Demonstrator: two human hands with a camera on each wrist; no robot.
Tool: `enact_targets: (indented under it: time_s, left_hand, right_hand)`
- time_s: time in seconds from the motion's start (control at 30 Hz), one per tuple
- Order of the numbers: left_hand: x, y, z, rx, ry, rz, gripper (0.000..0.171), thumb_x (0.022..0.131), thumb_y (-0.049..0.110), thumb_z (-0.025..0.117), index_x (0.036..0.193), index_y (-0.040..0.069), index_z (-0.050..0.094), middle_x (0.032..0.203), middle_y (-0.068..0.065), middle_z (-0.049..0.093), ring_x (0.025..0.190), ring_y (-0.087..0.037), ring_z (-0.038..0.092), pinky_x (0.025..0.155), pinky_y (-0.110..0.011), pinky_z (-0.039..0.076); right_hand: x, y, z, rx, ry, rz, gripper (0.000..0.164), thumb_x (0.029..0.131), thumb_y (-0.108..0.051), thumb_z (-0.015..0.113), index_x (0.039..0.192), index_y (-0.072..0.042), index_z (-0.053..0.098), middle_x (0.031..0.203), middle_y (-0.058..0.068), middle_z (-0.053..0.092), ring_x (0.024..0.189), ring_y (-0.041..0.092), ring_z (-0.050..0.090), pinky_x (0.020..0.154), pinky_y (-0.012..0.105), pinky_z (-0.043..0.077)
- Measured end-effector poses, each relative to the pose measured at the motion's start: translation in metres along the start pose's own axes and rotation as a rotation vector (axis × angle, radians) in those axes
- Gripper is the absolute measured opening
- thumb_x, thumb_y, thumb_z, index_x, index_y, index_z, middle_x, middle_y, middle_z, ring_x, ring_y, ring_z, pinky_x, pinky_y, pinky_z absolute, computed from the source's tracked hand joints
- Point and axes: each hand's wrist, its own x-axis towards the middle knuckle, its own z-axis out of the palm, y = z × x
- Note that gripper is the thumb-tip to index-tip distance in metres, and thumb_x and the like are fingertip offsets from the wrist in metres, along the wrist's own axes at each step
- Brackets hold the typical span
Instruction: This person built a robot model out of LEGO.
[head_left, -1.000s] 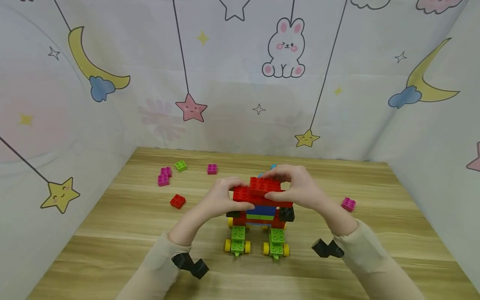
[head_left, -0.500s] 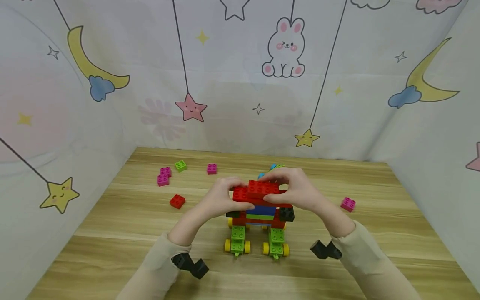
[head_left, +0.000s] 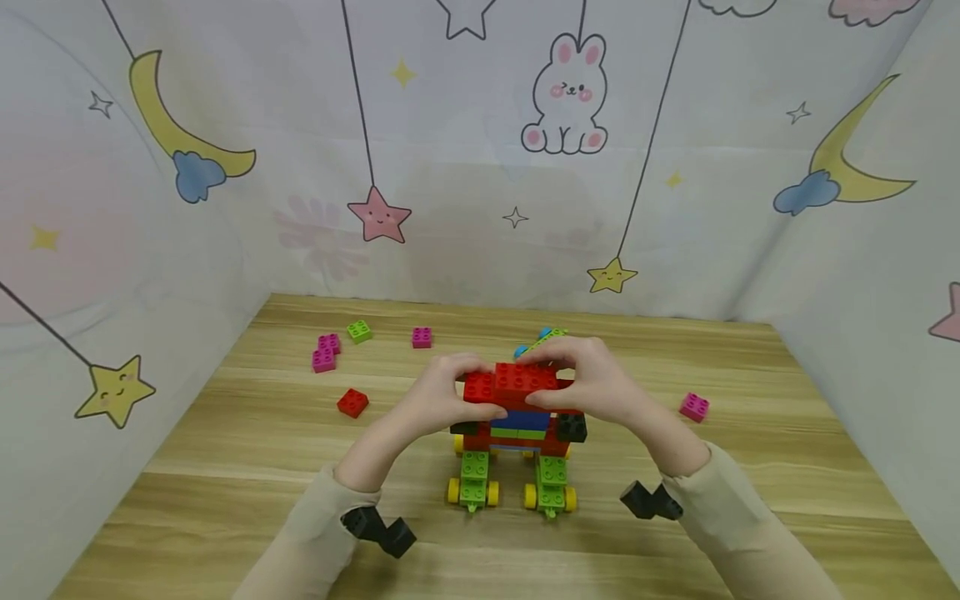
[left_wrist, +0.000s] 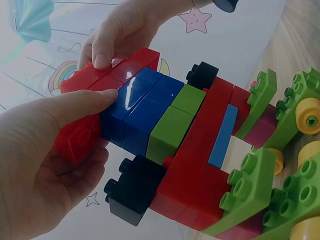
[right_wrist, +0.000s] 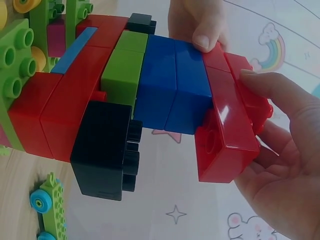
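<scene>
In the middle of the table stands a toy brick build on green wheeled bases (head_left: 475, 477) with yellow wheels. Above these come red bricks, a green layer, blue bricks (left_wrist: 150, 107) and a row of red bricks (right_wrist: 227, 130), with a black brick (right_wrist: 100, 150) jutting out at each side. My left hand (head_left: 438, 396) grips the left end of the red row, its thumb against the front. On top, a red brick (head_left: 521, 382) sits right at the studs of that row, and my right hand (head_left: 603, 383) pinches it between thumb and fingers.
Loose bricks lie about: a red one (head_left: 352, 403), two pink ones (head_left: 324, 360) close together, a green one (head_left: 359, 332), a pink one (head_left: 422, 337) and another pink brick (head_left: 694, 407) at right. A green wheeled piece (head_left: 545, 336) with blue wheels lies behind the build.
My right hand and the top red brick have come down and slightly left onto the red row. My left hand has kept its place on the build.
</scene>
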Motion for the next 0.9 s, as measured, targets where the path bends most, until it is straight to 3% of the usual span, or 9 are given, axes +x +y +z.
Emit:
enact_targets:
  time_s: [0.9]
  left_hand:
    - [0.0019,-0.0027,0.0001,-0.002,-0.005,-0.011,0.040,0.078,0.019,0.082,0.112,0.002,0.069,0.107,-0.011,0.069,0.090,-0.020,0.063,0.074,-0.027,0.054]
  right_hand:
    - [0.0008,0.0015,-0.0008,-0.006,-0.018,-0.006,0.034,0.083,-0.009,0.077,0.115,0.000,0.070,0.109,0.012,0.071,0.099,0.026,0.065,0.088,0.039,0.058]
